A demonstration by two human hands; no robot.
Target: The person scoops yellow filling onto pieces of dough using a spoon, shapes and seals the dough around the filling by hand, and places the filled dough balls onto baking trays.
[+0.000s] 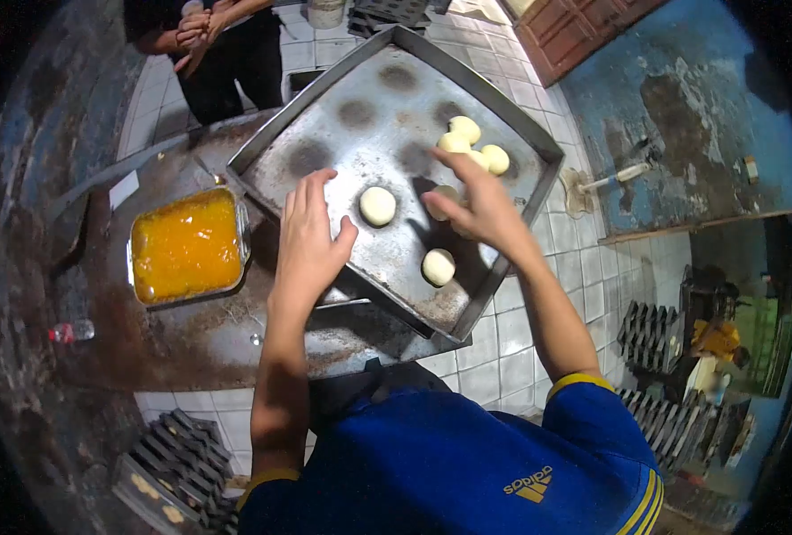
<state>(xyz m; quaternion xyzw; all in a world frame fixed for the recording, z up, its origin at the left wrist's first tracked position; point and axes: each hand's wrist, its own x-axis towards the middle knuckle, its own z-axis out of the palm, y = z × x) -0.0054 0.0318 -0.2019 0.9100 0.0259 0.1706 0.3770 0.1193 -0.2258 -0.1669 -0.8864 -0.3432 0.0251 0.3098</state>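
A large square metal tray (351, 138) with worn dark round marks lies in front of me. My left hand (311, 241) is over its near left side, fingers spread and holding nothing. Just right of that hand sits a round pale dough ball (378, 206). My right hand (480, 201) curves its thumb and fingers around another dough ball (449, 198), partly hidden by them. A separate dough ball (439, 267) rests near the tray's near corner. Beyond my right hand, several yellowish dough balls (464, 131) sit clustered by the right wall.
Left of the tray, a rectangular pan (242, 223) filled with a shiny orange-yellow mass stands on the worn table (102, 312). A red-capped bottle (73, 332) lies farther left. Another person (226, 53) stands across the table, hands together. Stacked dark racks (177, 459) stand below.
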